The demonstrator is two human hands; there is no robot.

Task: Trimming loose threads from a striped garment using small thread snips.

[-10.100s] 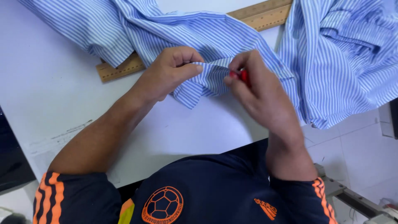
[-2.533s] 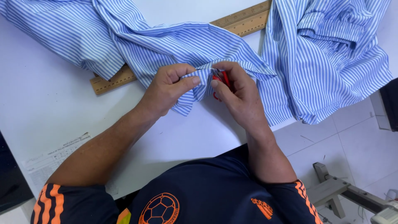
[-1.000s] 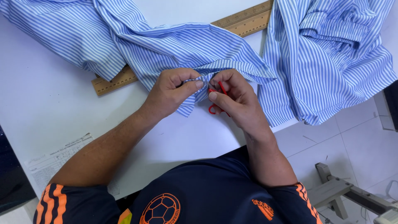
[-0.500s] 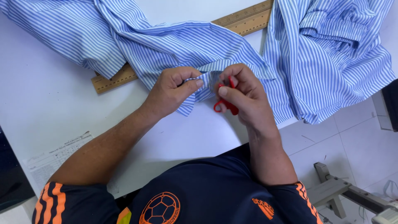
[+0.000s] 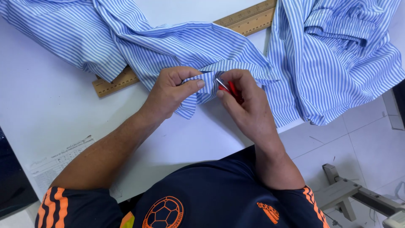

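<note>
Red snips now closer to left hand.

You are at a garment workstation in a tailoring or sewing workshop. The evidence is as follows. A broad white cutting table fills most of the view. Blue-and-white striped shirt fabric lies across it in loose, unfolded heaps. A long wooden ruler, marked with graduations, lies flat under the fabric. A small red-handled thread snipper is in use at a fabric edge. A printed sheet lies at the table's near edge. Beyond the table you see a white tiled floor and part of a grey metal machine frame.
</note>
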